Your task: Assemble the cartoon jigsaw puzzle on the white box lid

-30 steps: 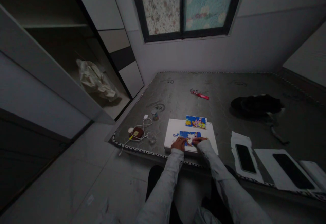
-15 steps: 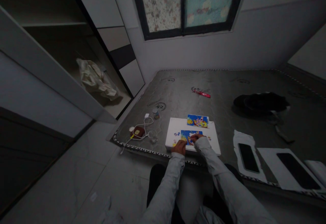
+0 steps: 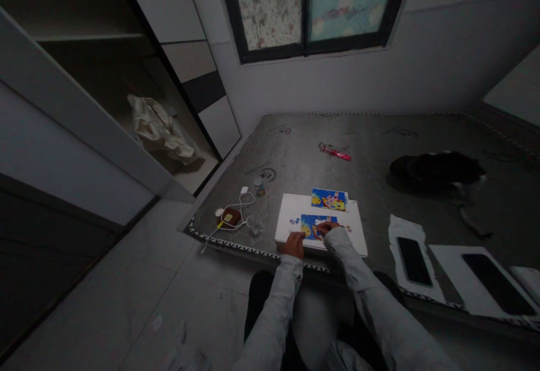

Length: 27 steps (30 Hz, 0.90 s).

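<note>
A partly assembled cartoon jigsaw puzzle [image 3: 309, 226] lies on a flat white box [image 3: 291, 205], with pale gaps in its picture. At its lower left corner is my left hand [image 3: 294, 245], fingers curled together against the edge; whatever they pinch is too small to see. Over the right part of the puzzle, my right hand [image 3: 329, 228] has its fingertips pinched, their contents hidden. Loose puzzle pieces [image 3: 295, 221] lie left of the puzzle, and others [image 3: 348, 228] to the right. Behind it rests a picture card [image 3: 329, 199] with matching cartoon art.
The box sits at the front edge of a grey mattress [image 3: 295, 134]. Leftward are a small jar [image 3: 259, 187], a white cable [image 3: 240, 208], a brown object [image 3: 230, 218] and a clear cup [image 3: 254, 225]. Rightward lie two phones [image 3: 414, 261] on white sheets and a dark bag-like item [image 3: 439, 173].
My left hand has shifted slightly left along the puzzle's lower edge, showing more of its corner. My right hand stays over the puzzle. The whole view has moved a little.
</note>
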Available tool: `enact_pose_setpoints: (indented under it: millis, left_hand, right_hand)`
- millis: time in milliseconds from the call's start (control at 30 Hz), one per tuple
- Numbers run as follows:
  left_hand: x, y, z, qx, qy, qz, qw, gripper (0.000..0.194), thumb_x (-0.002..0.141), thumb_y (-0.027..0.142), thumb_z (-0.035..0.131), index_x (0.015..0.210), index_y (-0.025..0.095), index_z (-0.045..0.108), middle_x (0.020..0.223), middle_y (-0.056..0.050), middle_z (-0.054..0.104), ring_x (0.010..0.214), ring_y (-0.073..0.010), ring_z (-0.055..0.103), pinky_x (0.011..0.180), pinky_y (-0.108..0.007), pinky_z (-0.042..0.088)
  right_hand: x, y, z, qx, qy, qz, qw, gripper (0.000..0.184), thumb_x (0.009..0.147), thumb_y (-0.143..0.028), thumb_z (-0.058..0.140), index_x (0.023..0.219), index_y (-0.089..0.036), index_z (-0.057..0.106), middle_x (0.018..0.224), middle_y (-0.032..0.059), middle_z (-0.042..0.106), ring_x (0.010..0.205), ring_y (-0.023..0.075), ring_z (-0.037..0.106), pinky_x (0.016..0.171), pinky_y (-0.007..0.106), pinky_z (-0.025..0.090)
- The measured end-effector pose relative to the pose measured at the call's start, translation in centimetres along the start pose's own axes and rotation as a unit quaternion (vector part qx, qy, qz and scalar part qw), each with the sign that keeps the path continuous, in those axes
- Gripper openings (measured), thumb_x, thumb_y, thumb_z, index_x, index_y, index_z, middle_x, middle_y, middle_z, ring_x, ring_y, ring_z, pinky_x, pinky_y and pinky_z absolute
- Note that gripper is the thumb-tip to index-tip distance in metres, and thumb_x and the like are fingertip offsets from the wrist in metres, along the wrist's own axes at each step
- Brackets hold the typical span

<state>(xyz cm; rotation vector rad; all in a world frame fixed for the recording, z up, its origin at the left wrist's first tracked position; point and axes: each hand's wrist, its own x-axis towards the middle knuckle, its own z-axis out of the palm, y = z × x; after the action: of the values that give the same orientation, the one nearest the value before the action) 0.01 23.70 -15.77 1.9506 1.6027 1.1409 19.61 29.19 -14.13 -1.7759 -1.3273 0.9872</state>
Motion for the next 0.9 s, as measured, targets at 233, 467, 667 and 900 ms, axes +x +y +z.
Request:
enact_pose_setpoints:
  millis: [233,467,667,900]
  left_hand:
    - [-2.3,2.9,1.7,0.055,-0.076,0.001,0.996,0.036,0.095,0.014,0.055,0.121,0.028,0.075,0.118,-0.004,0.076,0.103,-0.017,0.074,0.086,-0.025,0.061]
    - [-3.5,4.1,2.0,-0.052,-0.027,-0.071,0.996,0.031,0.099,0.021,0.051,0.116,0.022,0.077,0.115,-0.009,0.078,0.106,-0.0206,0.074,0.098,-0.034,0.059]
    - [-3.4,4.7,2.3,-0.103,-0.047,-0.185,0.976,0.02,0.089,0.033,0.07,0.103,0.023,0.081,0.102,-0.007,0.082,0.095,-0.0223,0.077,0.09,-0.034,0.061]
    - [-4.7,4.1,1.7,-0.117,-0.079,-0.22,0.965,0.023,0.087,0.039,0.069,0.09,0.02,0.081,0.082,-0.004,0.081,0.073,-0.0174,0.073,0.071,-0.027,0.056]
  right_hand:
    - [0.2,0.0,-0.2,0.025,0.01,-0.003,1.0,0.013,0.068,-0.03,0.071,0.076,-0.023,0.078,0.08,0.0066,0.08,0.076,0.0216,0.074,0.071,0.03,0.059]
    - [-0.9,0.2,-0.9,0.086,0.016,-0.023,0.996,0.029,0.065,-0.047,0.072,0.079,-0.023,0.078,0.083,0.0075,0.081,0.077,0.0252,0.075,0.073,0.038,0.061]
    - [-5.3,1.0,-0.4,0.127,0.038,-0.031,0.991,0.045,0.062,-0.064,0.074,0.08,-0.023,0.079,0.086,0.0094,0.081,0.08,0.0274,0.075,0.074,0.04,0.061]
    - [-8.9,0.7,1.8,0.155,0.069,-0.028,0.985,0.059,0.064,-0.077,0.069,0.082,-0.021,0.078,0.081,0.0104,0.079,0.073,0.0264,0.073,0.067,0.039,0.061]
